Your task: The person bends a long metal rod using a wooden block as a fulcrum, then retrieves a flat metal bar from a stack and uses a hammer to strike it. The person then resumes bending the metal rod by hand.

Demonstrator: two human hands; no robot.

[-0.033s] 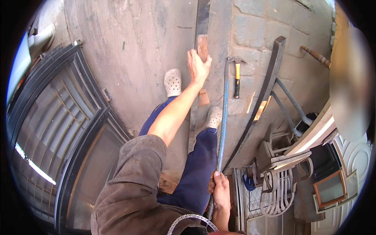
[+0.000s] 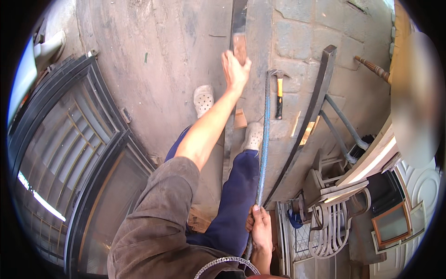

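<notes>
My left hand (image 2: 236, 72) reaches forward and grips the near end of a small brown wooden block (image 2: 239, 45). The block lies along a long dark bar (image 2: 239, 17) on the ground, which runs away from me. My right hand (image 2: 260, 227), low in the view, is closed around a long bluish ribbed metal rod (image 2: 265, 144). From there the rod stretches forward, its far end close to the head of a claw hammer (image 2: 279, 95) with a yellow and black handle. Between my feet sits a smaller wooden piece (image 2: 240, 119).
A dark beam (image 2: 320, 86) slants along the right beside grey metal legs (image 2: 337, 123). Chairs (image 2: 329, 228) and frames (image 2: 391, 224) are stacked at the lower right. A large dark-framed panel (image 2: 100, 104) leans on the left. A turned wooden leg (image 2: 373, 69) lies at the far right.
My left hand and the wooden block have slid a little farther forward along the dark bar. My right hand keeps its hold on the rod with almost no movement.
</notes>
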